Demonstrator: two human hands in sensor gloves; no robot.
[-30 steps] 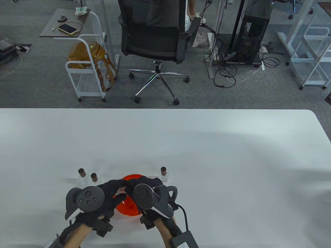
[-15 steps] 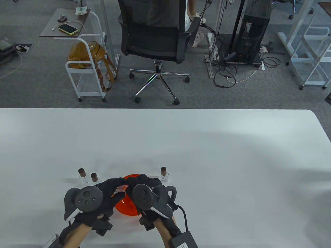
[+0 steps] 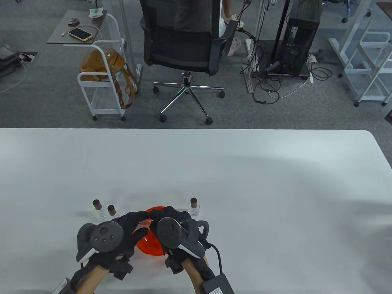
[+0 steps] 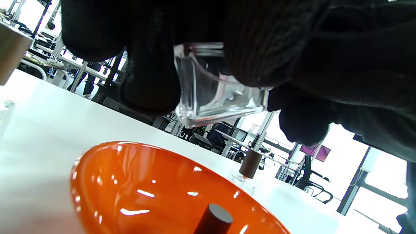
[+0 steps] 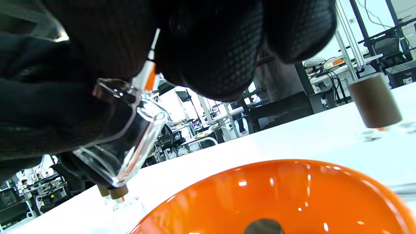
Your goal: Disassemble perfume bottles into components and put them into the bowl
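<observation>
White surface (image 3: 245, 171): above the orange bowl (image 3: 151, 246) near its front edge, left hand (image 3: 122, 232) grips a glass bottle (image 4: 214, 87); right hand (image 3: 171, 222) pinches its sprayer (image 5: 149, 73).

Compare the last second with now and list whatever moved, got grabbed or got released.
Barely anything changed. Both hands, left hand and right hand, shifted a touch toward the person while holding the clear glass bottle over the orange bowl. Nothing was grabbed or released. The three capped bottles, such as the right one, stayed put, as did the brown cap in the bowl.
</observation>
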